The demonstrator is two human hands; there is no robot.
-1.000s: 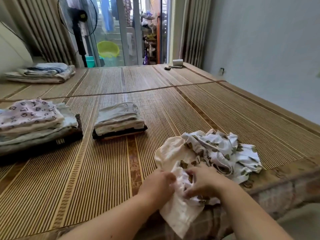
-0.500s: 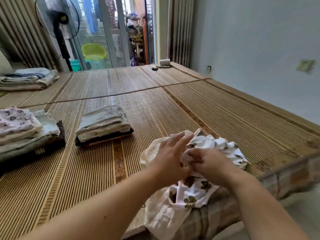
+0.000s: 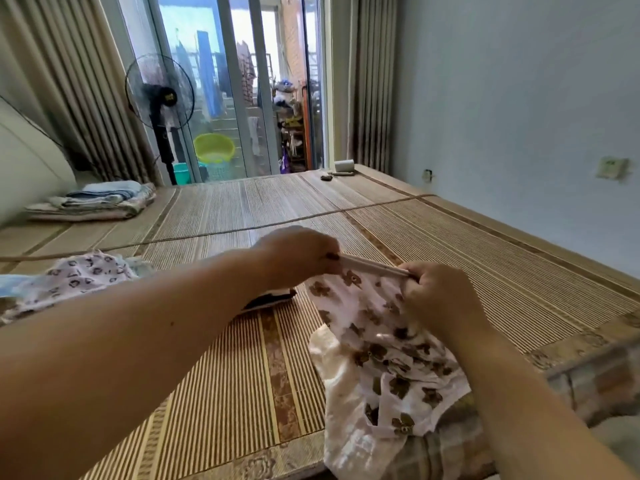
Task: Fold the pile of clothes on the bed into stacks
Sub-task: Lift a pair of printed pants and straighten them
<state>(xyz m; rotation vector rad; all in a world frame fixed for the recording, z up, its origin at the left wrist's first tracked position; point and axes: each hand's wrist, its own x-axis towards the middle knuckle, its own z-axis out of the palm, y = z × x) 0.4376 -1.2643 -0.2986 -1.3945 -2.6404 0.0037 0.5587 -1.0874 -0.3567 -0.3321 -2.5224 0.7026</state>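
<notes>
A white garment with brown flower prints (image 3: pixel 388 348) hangs above the bed mat (image 3: pixel 221 362). My left hand (image 3: pixel 298 258) and my right hand (image 3: pixel 436 292) each pinch one end of its white hem, stretched taut between them. Under it lies a cream cloth (image 3: pixel 343 403) at the bed's near edge. A folded stack topped by a pink patterned piece (image 3: pixel 76 275) sits at the left. My left forearm hides most of a second folded stack; only its dark bottom edge (image 3: pixel 270 301) shows.
A folded pile of blue and pale bedding (image 3: pixel 97 202) lies at the far left of the bed. A white roll (image 3: pixel 344 165) and small items sit at the far edge. A standing fan (image 3: pixel 161 109) and curtains flank the glass door. The wall runs along the right.
Both hands lifted the flower-print garment off the crumpled pile and pulled its hem out straight between them. The head view rose and tilted up.
</notes>
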